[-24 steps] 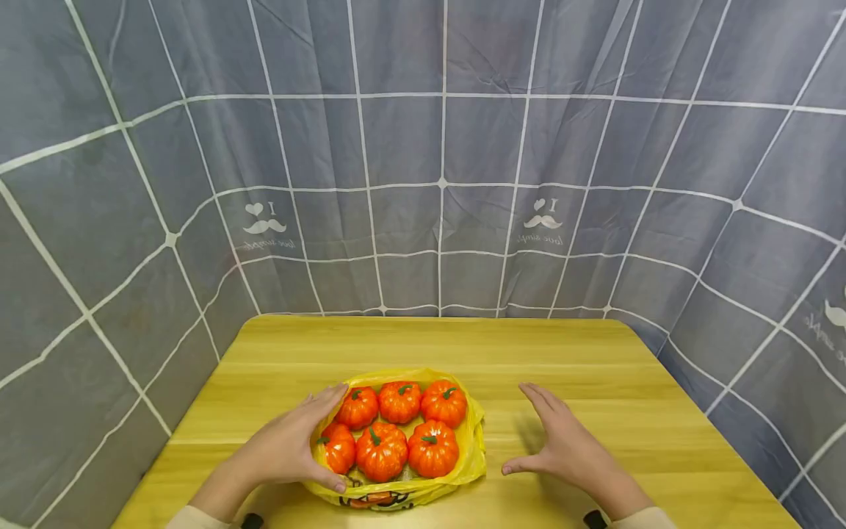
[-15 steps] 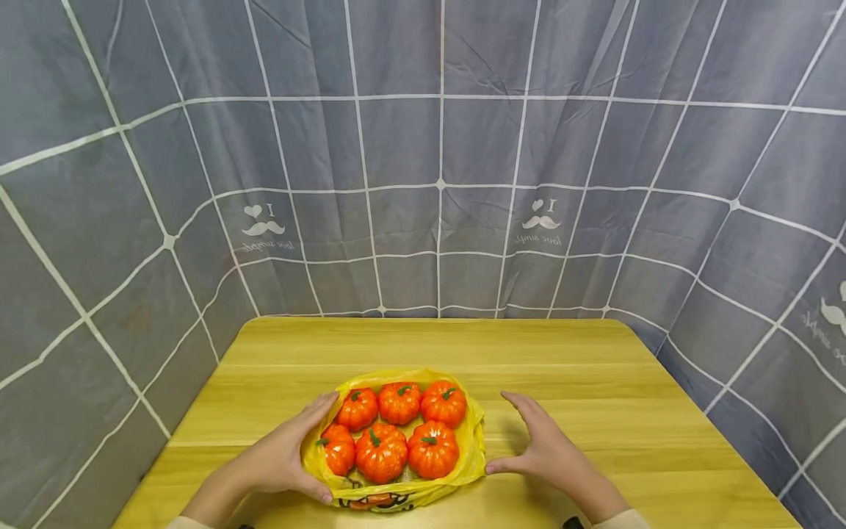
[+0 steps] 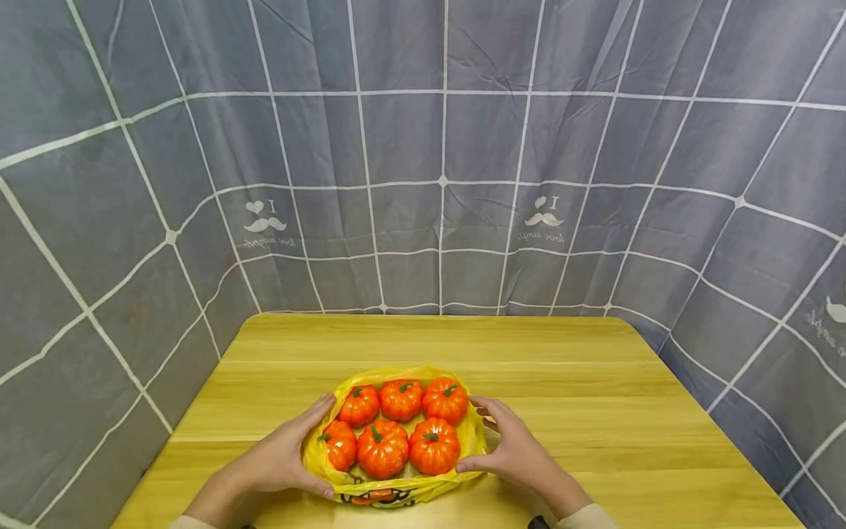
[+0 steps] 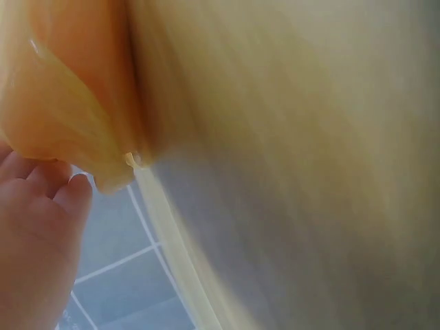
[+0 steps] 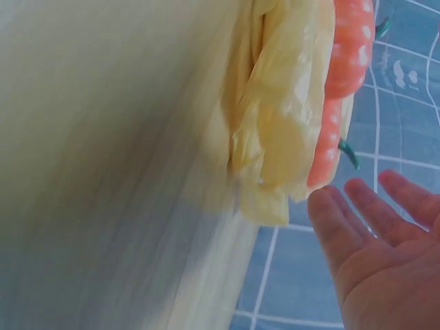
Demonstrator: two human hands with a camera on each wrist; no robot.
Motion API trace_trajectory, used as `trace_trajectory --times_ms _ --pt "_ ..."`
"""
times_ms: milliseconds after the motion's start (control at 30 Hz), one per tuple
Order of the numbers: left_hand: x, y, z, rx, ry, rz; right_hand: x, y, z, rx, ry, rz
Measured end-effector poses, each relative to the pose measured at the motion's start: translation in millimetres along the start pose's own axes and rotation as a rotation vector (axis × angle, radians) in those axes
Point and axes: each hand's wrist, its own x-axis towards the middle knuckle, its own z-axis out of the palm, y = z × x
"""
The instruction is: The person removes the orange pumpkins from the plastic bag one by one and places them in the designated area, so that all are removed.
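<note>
Several small orange pumpkins (image 3: 383, 452) with green stems lie in two rows inside a low, open yellow plastic bag (image 3: 429, 485) near the table's front. My left hand (image 3: 280, 452) lies along the bag's left side, fingers extended and thumb at the front. Its finger contact is partly hidden in the left wrist view, where the bag (image 4: 82, 130) looks blurred. At the right side, my right hand (image 3: 515, 448) spreads its fingers and thumb beside the bag's edge. In the right wrist view, that hand's fingers (image 5: 333, 220) look loosely extended, close to the yellow plastic (image 5: 289, 117).
The wood-grain table (image 3: 562, 367) has rounded far corners and extends behind and to both sides of the bag. A grey curtain (image 3: 403, 139) with a white grid hangs behind it and along both sides.
My right hand has moved left, from apart on the table's right to the bag's right edge. My left hand has shifted slightly outward from over the bag's rim to its left side.
</note>
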Motion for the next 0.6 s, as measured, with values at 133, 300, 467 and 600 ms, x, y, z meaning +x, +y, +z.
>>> trace_trajectory --times_ms 133,300,467,600 --pt "1.1 2.7 -1.2 0.006 -0.003 -0.015 5.1 -2.3 6.3 -0.004 -0.006 0.002" --pt "0.8 5.8 -2.2 -0.020 -0.021 0.001 7.2 -3.3 13.1 0.013 -0.032 0.000" --pt "1.5 5.9 -2.3 -0.024 -0.024 0.024 8.6 -3.6 20.1 -0.024 -0.030 -0.016" --pt "2.8 5.9 -3.7 -0.020 -0.033 0.014 10.9 -5.1 22.9 -0.056 -0.022 0.003"
